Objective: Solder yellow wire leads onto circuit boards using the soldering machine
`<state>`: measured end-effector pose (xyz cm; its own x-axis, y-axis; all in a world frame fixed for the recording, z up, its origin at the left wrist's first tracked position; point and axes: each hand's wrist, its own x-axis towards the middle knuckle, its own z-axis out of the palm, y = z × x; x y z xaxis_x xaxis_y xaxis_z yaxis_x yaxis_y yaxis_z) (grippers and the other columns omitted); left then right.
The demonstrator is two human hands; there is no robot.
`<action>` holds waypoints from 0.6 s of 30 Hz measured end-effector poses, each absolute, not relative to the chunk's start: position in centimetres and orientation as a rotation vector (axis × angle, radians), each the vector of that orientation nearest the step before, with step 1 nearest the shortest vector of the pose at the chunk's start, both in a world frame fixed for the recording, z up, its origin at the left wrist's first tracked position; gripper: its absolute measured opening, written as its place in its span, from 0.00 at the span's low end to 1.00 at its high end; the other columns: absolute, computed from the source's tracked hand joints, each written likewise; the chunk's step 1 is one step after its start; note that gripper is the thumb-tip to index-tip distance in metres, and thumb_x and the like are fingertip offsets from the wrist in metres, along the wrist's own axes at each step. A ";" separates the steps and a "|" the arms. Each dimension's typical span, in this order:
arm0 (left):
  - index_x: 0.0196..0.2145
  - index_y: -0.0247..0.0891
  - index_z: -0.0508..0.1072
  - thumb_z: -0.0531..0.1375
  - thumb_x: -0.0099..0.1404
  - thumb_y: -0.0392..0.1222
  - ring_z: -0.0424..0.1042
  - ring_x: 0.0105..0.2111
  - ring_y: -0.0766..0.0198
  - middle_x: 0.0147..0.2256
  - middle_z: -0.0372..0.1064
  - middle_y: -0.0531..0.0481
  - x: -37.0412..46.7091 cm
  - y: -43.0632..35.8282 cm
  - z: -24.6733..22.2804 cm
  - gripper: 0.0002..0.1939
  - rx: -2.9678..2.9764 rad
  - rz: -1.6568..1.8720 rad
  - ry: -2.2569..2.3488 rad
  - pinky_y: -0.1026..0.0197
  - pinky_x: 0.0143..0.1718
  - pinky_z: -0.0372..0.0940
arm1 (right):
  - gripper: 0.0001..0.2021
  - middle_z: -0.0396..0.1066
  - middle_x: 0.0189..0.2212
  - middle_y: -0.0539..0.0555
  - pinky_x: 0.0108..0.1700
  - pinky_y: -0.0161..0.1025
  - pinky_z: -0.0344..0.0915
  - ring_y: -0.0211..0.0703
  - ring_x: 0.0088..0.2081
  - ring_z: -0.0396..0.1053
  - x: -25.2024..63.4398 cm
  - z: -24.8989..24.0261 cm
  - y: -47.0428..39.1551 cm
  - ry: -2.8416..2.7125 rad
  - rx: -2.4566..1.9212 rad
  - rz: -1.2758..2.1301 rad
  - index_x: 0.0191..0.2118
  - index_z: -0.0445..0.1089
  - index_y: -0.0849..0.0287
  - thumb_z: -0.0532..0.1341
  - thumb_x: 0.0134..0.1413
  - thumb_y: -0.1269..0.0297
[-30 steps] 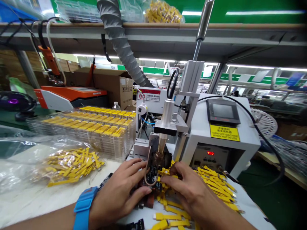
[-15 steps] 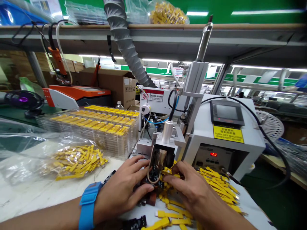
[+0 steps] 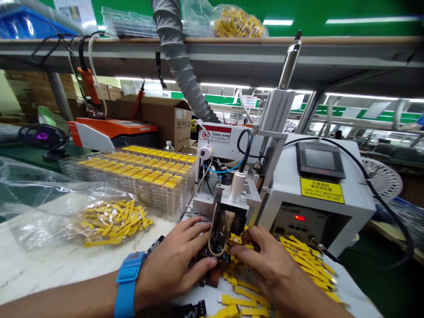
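Observation:
My left hand (image 3: 180,260), with a blue wristband (image 3: 130,282), lies at the left of the soldering machine head (image 3: 233,198). Its fingers reach out over the dark fixture (image 3: 212,277) with the thumb apart. On the head's other side, my right hand (image 3: 273,260) is closed, thumb and forefinger pinching a short yellow flat cable (image 3: 236,239) beside the fixture. The far end of this cable is hidden by the head and a curved tube. Loose yellow cables (image 3: 241,300) lie under and in front of my right hand. A black part (image 3: 190,310) sits at the bottom edge.
More yellow cables (image 3: 308,263) are piled at the right, before the control box (image 3: 324,212). To the left lie a clear bag of yellow cables (image 3: 112,221) and stacked clear trays (image 3: 159,194). A grey hose (image 3: 179,57) hangs from above; a shelf (image 3: 225,53) crosses overhead.
The whole view has shifted slightly, so everything stands a little further right. Both hands keep nearly the same pose at the fixture. The red digits on the control box differ.

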<state>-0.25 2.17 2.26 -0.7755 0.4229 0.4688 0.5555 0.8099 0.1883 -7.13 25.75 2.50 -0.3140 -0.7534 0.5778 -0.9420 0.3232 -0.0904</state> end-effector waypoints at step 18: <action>0.55 0.36 0.63 0.59 0.65 0.42 0.59 0.55 0.52 0.53 0.63 0.44 -0.1 2.1 2.6 0.21 -0.729 -0.488 -2.499 0.46 0.54 0.62 | 0.18 0.61 0.37 0.59 0.35 0.43 0.64 0.49 0.38 0.63 -7.3 2.2 25.8 -2.219 1.499 0.614 0.50 0.67 0.54 0.50 0.58 0.76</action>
<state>-0.12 2.08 2.56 -0.7384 0.4014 0.5419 0.5759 0.7935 0.1968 -7.27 25.82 2.17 -0.3509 -0.7618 0.5445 -0.9334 0.3312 -0.1381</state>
